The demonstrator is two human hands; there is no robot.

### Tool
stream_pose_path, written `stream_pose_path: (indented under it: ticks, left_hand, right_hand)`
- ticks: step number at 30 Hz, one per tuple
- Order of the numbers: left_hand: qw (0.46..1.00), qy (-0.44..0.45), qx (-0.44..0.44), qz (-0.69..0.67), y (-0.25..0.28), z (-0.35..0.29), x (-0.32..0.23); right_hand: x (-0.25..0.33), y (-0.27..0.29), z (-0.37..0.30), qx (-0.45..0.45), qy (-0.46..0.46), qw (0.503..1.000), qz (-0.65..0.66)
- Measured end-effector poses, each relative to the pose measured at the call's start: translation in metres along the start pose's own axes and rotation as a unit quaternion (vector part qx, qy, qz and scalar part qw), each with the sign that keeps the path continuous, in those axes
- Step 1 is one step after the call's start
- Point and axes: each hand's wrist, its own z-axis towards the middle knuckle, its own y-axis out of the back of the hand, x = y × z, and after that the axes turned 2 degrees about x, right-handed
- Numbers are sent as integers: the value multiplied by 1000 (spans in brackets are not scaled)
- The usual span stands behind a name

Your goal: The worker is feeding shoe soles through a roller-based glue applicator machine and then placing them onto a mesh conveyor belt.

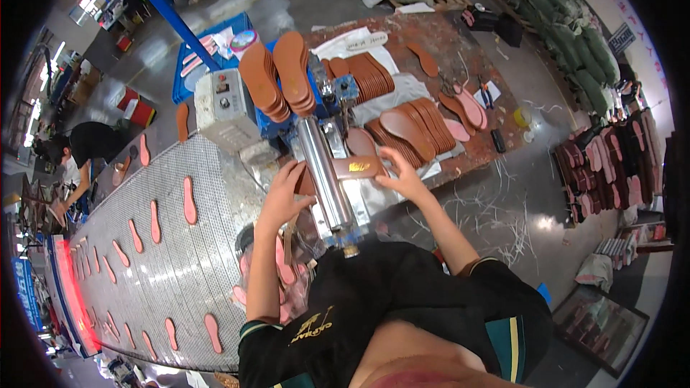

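Observation:
A brown insole (pixel 361 167) with a gold mark lies crosswise beneath a shiny metal roller (pixel 325 172). My right hand (pixel 403 177) holds its right end, finger and thumb at opposite edges. On the roller's other side, my left hand (pixel 282 197) curves its fingers and thumb around the left end; the roller hides the insole's middle. Beyond the roller, two tall stacks of brown insoles (pixel 291 65) rest on the blue machine. More brown insoles (pixel 406 133) stand in leaning rows to the right, past my right hand.
A grey control box (pixel 224 111) stands left of the machine. Pink insoles (pixel 190 201) are spread over a mesh conveyor (pixel 237 259) on the left. Pliers (pixel 489 95) lie on the worn table (pixel 496 126). A person (pixel 97 145) bends at the far left. A rack of insoles (pixel 607 162) stands right.

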Motion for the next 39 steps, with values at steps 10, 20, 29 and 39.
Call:
stream_pose_path:
  ticks: [10,20,29,39]
  left_hand:
    - [979,95,-50,173,5,-34,33]
    - [787,253,-120,-550,-43,-155,65]
    - [427,99,-496,-749,-134,-264,-15]
    - [256,77,-772,-577,-122,-438,12]
  right_hand:
    - [-174,24,-107,150,-215,962,-83]
    - [-253,25,-129,322,-350,869,-133]
    - [-239,35,-96,407,-379,803,-214]
    - [-205,18,-66,389,-455,777,-195]
